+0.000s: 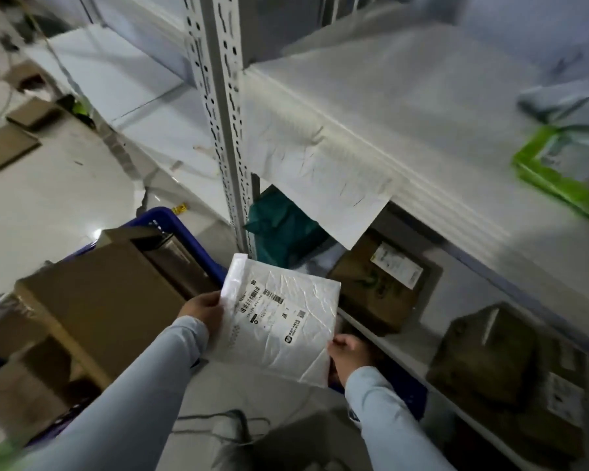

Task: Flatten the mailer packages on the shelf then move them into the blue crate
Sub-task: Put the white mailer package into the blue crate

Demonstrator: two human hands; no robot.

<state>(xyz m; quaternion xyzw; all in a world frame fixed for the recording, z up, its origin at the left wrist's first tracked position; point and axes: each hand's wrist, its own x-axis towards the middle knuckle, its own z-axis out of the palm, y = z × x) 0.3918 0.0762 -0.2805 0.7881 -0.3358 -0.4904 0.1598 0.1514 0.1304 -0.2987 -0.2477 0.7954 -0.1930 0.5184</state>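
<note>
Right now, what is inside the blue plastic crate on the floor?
The blue plastic crate holds large brown cardboard boxes that fill most of it. Whatever lies beneath them is hidden. The white padded mailer, gripped by both hands, is not yet inside.

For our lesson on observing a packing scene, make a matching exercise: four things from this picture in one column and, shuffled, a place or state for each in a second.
Things
1. white mailer
2. blue crate
3. teal bag
4. green-edged package

Places or states
A. on the upper shelf, far right
B. gripped by both hands
C. on the floor, loaded with cardboard boxes
D. on the lower shelf beside the upright post

Pairs: 1-B, 2-C, 3-D, 4-A
</note>
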